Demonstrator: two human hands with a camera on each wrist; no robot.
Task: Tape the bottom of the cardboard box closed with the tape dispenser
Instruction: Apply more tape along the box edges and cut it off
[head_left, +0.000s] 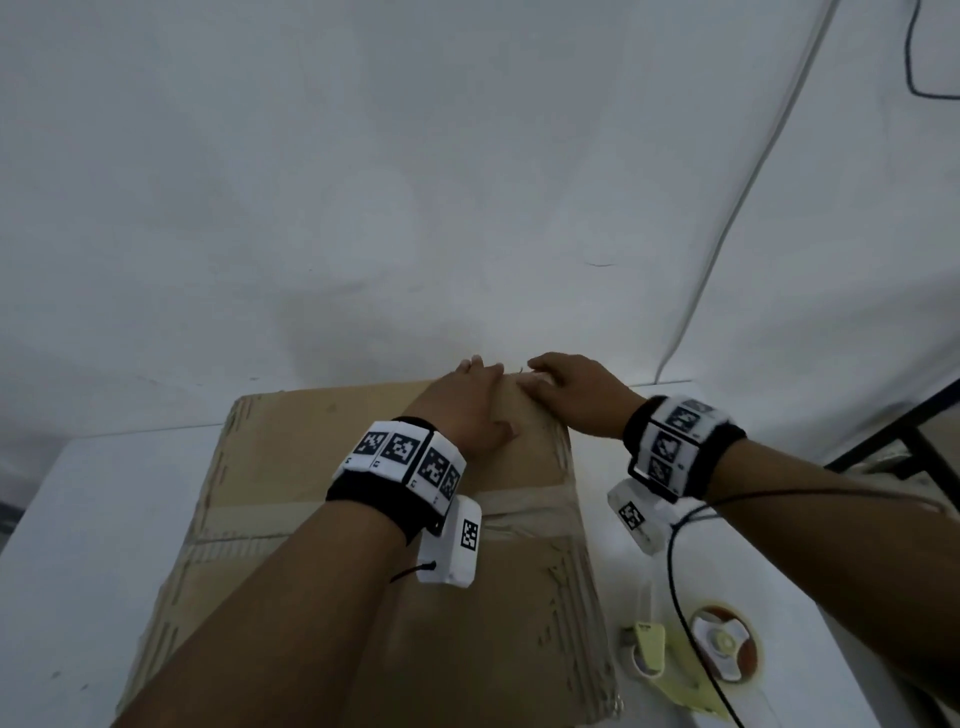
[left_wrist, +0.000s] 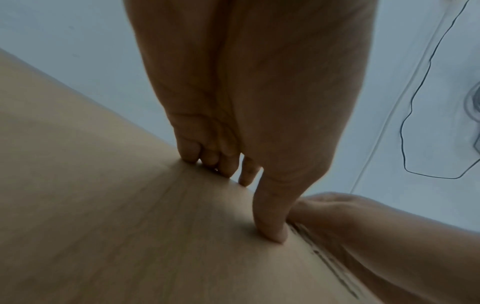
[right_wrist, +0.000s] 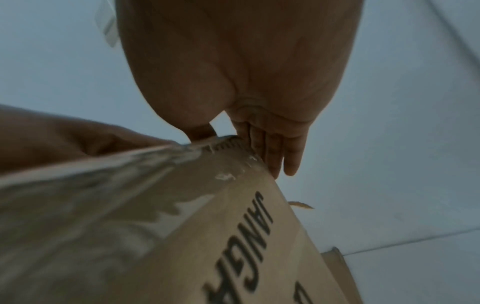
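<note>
The cardboard box (head_left: 363, 467) lies bottom-up on the white table (head_left: 78, 519), with a band of clear tape (head_left: 249, 512) across its middle. Both hands are at its far right corner. My left hand (head_left: 470, 402) has its fingers (left_wrist: 207, 158) bent over the far edge and its thumb (left_wrist: 272, 226) pressed on the top face (left_wrist: 103, 205). Beside it, my right hand (head_left: 571, 387) drapes over the corner. Its straight fingers (right_wrist: 272, 154) lie down the printed side (right_wrist: 246, 236). Glossy tape (right_wrist: 103, 174) shows near that corner. The yellow tape dispenser (head_left: 696, 649) lies untouched on the table at the near right.
A black cable (head_left: 675, 597) runs from my right wrist across the dispenser. A white wall with a conduit (head_left: 727, 234) stands close behind the table. A dark metal frame (head_left: 909, 431) stands at the right. The table surface left of the box is bare.
</note>
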